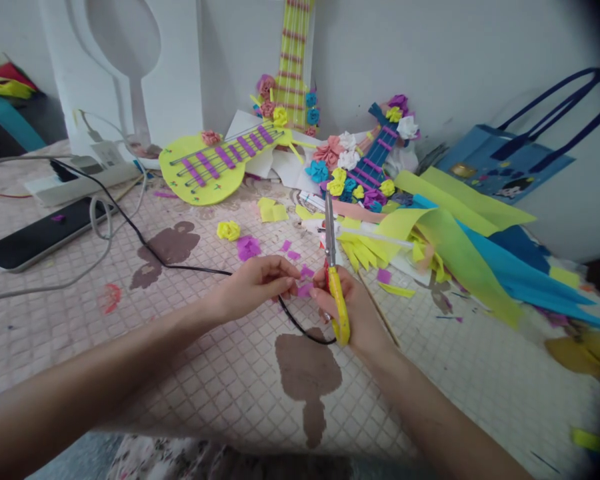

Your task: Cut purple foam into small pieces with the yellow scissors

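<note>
Scissors (339, 300) with yellow and red handles are held in my right hand (357, 310), blades closed and pointing up and away. My left hand (255, 287) is just left of it, thumb and fingers pinched together; whatever lies between the fingertips is too small to make out. A black cable (195, 269) runs across the table under my left hand and curves to below the scissors. Small purple paper scraps (293, 255) lie just beyond both hands. A yellow paper flower (229, 231) and a purple crumpled piece (249, 247) sit beyond my left hand.
Yellow-green (205, 167) and blue (377, 160) paper guitars with flowers stand at the back. Coloured paper strips (495, 267) and a blue bag (505, 160) are at right. A phone (45, 233) and power strip (80, 183) lie at left. A thin stick (380, 310) is beside my right hand.
</note>
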`<action>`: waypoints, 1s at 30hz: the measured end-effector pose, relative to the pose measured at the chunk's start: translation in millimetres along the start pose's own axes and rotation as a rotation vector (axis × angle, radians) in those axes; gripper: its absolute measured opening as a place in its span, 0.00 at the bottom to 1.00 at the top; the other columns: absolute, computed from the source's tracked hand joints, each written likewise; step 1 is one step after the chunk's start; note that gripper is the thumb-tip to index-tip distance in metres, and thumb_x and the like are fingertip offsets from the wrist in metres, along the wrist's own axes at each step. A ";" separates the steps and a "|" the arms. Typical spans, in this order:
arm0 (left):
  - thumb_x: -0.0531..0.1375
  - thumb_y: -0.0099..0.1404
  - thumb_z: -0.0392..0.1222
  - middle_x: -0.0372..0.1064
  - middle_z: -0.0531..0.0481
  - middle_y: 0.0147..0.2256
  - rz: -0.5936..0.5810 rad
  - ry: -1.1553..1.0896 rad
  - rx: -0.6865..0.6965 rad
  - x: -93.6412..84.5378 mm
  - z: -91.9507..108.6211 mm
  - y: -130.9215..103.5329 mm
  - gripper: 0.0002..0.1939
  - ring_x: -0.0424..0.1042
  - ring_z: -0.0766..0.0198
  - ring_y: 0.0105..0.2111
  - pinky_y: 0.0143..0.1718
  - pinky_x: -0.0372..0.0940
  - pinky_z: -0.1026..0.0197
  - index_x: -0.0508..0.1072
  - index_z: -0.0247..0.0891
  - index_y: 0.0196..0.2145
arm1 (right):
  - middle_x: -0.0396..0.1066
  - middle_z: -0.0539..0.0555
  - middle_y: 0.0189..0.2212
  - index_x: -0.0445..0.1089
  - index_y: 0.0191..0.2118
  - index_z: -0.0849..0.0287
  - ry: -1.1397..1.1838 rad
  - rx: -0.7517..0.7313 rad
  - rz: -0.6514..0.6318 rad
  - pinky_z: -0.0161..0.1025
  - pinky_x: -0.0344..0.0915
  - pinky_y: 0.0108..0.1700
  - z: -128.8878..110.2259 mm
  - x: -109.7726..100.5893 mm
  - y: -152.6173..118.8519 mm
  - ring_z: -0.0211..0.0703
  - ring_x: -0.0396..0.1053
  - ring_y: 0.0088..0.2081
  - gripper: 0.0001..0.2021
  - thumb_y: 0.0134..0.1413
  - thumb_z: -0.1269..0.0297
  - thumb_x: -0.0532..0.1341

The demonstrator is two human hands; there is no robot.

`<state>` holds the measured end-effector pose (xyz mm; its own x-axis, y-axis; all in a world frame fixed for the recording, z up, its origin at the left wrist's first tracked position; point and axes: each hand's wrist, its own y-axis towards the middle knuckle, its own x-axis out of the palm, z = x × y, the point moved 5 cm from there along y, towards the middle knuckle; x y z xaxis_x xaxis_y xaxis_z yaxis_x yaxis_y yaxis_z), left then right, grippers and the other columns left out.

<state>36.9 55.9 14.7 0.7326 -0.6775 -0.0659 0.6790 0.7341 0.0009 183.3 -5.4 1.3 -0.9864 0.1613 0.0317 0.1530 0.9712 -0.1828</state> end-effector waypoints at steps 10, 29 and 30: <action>0.60 0.62 0.40 0.76 0.48 0.31 0.292 0.545 0.127 -48.4 13.8 -0.7 0.07 0.73 0.66 0.28 0.31 0.68 0.64 0.73 0.35 0.37 | 0.74 0.52 0.33 0.65 0.34 0.56 -0.155 -0.098 0.060 0.34 0.57 0.21 -6.2 -14.0 3.8 0.36 0.60 0.22 0.14 0.43 0.59 0.68; 0.52 0.66 0.32 0.73 0.38 0.38 -0.015 1.464 0.280 2.1 -3.6 61.2 0.10 0.72 0.51 0.41 0.41 0.64 0.52 0.73 0.32 0.34 | 0.72 0.51 0.29 0.66 0.32 0.55 -0.081 -0.118 0.049 0.35 0.61 0.21 -8.5 -14.2 -0.9 0.36 0.59 0.21 0.15 0.40 0.59 0.71; 0.52 0.65 0.31 0.74 0.39 0.37 -0.003 1.436 0.291 0.0 -3.4 61.5 0.09 0.72 0.52 0.40 0.41 0.64 0.52 0.73 0.33 0.33 | 0.73 0.51 0.29 0.66 0.32 0.55 -0.079 -0.115 0.050 0.35 0.61 0.21 -8.6 -14.1 -1.2 0.36 0.59 0.21 0.16 0.40 0.58 0.71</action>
<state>78.5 101.2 11.3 0.1738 0.0752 -0.9819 0.7933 0.5801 0.1849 197.6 -7.3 9.5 -0.9784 0.2000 -0.0528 0.2034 0.9767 -0.0685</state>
